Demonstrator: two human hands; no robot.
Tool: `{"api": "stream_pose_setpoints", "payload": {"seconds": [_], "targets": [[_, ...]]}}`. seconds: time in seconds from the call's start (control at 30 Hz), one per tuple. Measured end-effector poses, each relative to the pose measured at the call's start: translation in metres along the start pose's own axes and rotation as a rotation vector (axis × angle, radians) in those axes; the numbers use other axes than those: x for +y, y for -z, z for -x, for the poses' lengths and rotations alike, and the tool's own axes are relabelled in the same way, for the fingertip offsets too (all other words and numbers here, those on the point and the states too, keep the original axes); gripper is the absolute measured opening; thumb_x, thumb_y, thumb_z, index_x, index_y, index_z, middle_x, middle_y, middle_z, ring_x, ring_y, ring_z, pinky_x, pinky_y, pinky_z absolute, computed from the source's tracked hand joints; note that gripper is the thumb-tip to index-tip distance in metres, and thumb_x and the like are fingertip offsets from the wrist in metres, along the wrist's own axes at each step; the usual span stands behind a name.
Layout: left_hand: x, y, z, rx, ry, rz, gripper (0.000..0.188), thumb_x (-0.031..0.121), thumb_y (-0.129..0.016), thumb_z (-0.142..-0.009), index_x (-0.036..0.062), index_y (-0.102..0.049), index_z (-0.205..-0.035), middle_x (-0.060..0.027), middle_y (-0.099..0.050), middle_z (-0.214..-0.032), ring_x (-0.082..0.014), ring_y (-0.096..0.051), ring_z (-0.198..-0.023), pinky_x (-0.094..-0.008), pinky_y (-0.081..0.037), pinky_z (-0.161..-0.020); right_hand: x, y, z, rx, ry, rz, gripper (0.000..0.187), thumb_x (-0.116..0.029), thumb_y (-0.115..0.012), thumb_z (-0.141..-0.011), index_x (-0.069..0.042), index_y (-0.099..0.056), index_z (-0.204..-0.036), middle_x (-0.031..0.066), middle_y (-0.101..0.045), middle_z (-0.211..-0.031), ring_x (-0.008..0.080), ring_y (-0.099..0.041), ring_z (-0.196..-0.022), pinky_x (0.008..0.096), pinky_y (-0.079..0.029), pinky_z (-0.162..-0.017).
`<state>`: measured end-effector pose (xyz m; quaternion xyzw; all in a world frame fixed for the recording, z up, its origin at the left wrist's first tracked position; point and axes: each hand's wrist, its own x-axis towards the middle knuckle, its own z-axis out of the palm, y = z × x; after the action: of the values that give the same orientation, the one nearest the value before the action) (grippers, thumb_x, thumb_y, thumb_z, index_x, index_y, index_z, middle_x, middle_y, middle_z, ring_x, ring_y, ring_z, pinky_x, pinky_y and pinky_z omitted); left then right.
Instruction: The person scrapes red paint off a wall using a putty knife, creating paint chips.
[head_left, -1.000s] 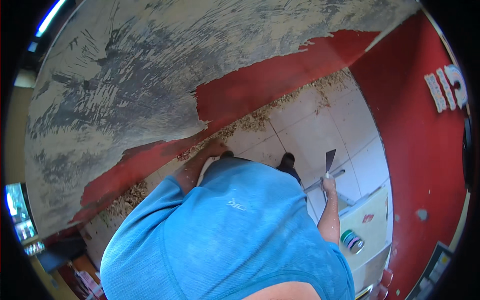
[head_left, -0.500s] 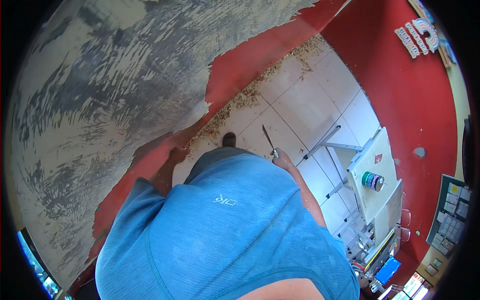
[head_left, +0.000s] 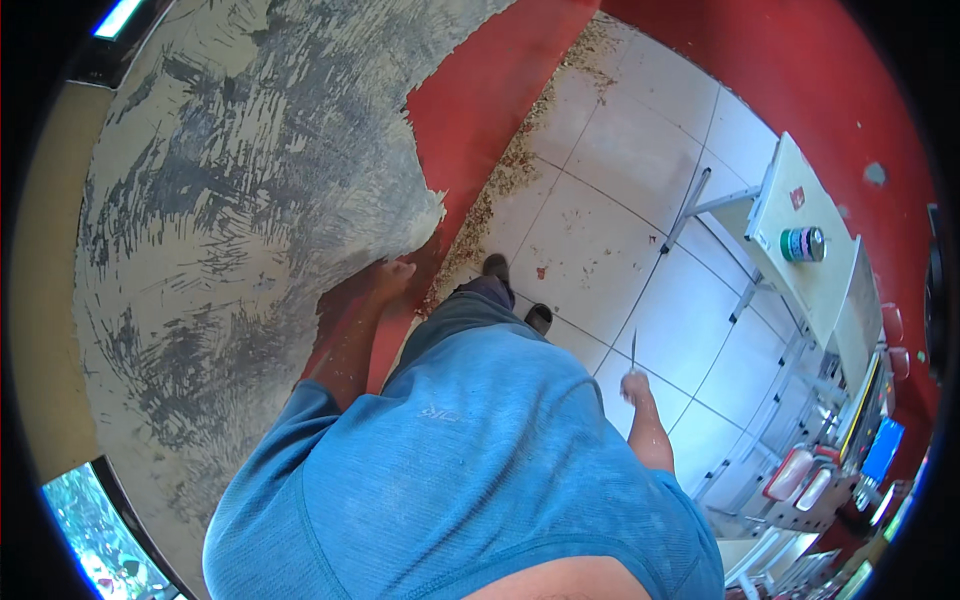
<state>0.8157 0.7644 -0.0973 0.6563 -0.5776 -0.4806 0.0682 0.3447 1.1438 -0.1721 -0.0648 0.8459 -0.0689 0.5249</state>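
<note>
My right hand (head_left: 634,387), out to the right over the floor, is closed round the handle of a knife (head_left: 633,350). Its narrow blade points away from me. My left hand (head_left: 395,278) is beside the wall, at the border between the scraped grey surface (head_left: 250,210) and the remaining red paint (head_left: 470,110). Nothing shows in its fingers, which look loosely apart. Whether it touches the wall I cannot tell.
Paint flakes (head_left: 515,165) lie along the wall's foot on the white tiled floor (head_left: 590,240). At right, a pale folding table (head_left: 800,190) on metal legs bears a green-and-dark can (head_left: 803,244). A window (head_left: 95,520) is at lower left; more furniture stands at lower right.
The view has turned, and the table and can appear further right. My right hand has swung outward with the knife. My left hand has risen along the wall. Both shoes now show.
</note>
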Motion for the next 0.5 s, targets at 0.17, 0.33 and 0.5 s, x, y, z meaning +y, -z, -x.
{"api": "stream_pose_setpoints", "payload": {"seconds": [0.17,0.33,0.5], "targets": [[0.070,-0.038,-0.003,-0.320,0.027,0.682,0.026,0.029,-0.053,-0.089,0.0030,-0.058,-0.093,-0.0048,-0.059,-0.081,-0.0129,-0.056,-0.068,-0.0268,-0.046,-0.060,0.028,-0.052,0.058,-0.125,-0.232,-0.463,0.012,-0.002,-0.043,-0.075,0.004,-0.053,-0.073,0.0138,-0.051,-0.055,0.0210,-0.049,-0.043,0.0332,-0.033,-0.032],[0.146,-0.041,-0.002,-0.652,-0.004,0.729,0.027,0.033,-0.053,-0.090,0.0071,-0.054,-0.096,-0.0021,-0.057,-0.087,-0.0112,-0.055,-0.078,-0.0251,-0.045,-0.068,-0.100,-0.095,0.095,-0.081,0.042,-0.627,0.011,-0.008,-0.044,-0.080,-0.003,-0.051,-0.073,0.0082,-0.048,-0.056,0.0166,-0.044,-0.041,0.0297,-0.033,-0.035],[0.182,-0.017,-0.036,-0.534,0.030,0.702,0.035,0.038,-0.048,-0.092,0.0074,-0.050,-0.109,-0.0064,-0.056,-0.102,-0.0174,-0.055,-0.093,-0.0331,-0.045,-0.082,-0.327,-0.123,0.170,-0.039,0.544,-0.529,0.036,-0.009,-0.051,-0.082,-0.007,-0.044,-0.118,0.0059,-0.051,-0.067,0.0127,-0.046,-0.046,0.0271,-0.034,-0.037]]}}
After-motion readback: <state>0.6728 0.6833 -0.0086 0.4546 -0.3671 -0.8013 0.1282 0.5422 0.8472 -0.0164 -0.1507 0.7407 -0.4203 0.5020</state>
